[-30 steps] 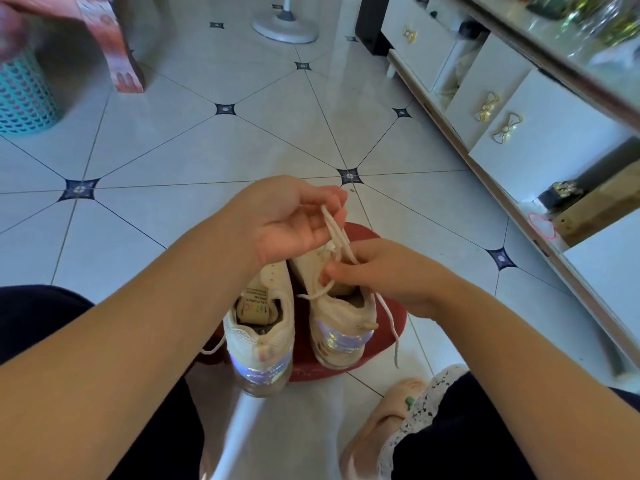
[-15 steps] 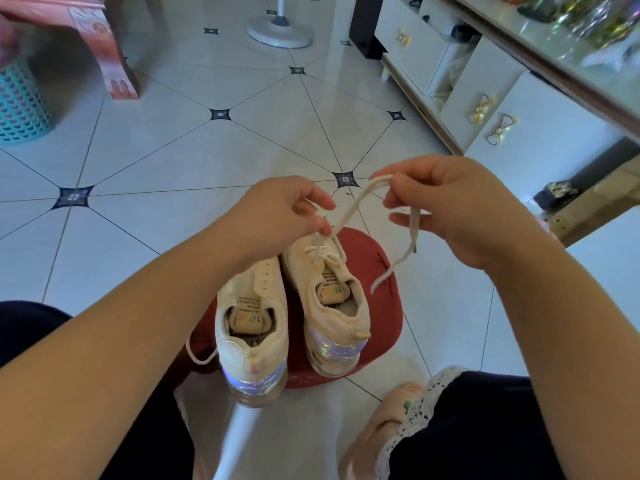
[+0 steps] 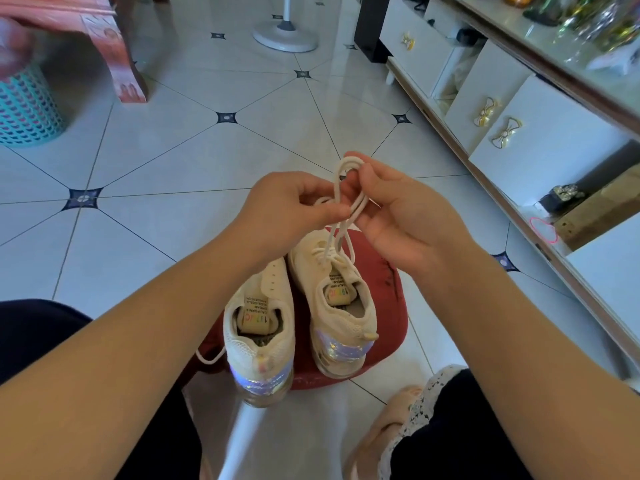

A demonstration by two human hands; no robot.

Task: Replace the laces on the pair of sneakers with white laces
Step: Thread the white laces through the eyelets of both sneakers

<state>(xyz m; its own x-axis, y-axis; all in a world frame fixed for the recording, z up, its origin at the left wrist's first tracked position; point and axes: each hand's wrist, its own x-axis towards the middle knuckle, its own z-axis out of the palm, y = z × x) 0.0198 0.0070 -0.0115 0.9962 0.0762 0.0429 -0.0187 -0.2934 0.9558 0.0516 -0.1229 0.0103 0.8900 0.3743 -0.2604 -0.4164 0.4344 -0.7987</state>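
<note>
Two cream sneakers with shiny heels stand side by side on a red stool (image 3: 389, 306), heels toward me. The left sneaker (image 3: 258, 327) has empty eyelets, and a loose lace end (image 3: 207, 356) hangs at its left side. The right sneaker (image 3: 341, 299) is laced with a white lace (image 3: 341, 202) whose ends rise from the tongue into both hands. My left hand (image 3: 289, 206) pinches the strands from the left. My right hand (image 3: 401, 209) holds a loop of the lace raised over its fingers.
A white cabinet with bow-shaped handles (image 3: 502, 133) runs along the right. A teal basket (image 3: 24, 109) and a red table leg (image 3: 124, 71) stand at the far left, a fan base (image 3: 285, 38) at the back. My knees and a pink slipper (image 3: 377, 434) frame the stool.
My right hand has come back in from the upper right to meet the left hand above the right sneaker. The lace, earlier stretched out, is now folded into a loop.
</note>
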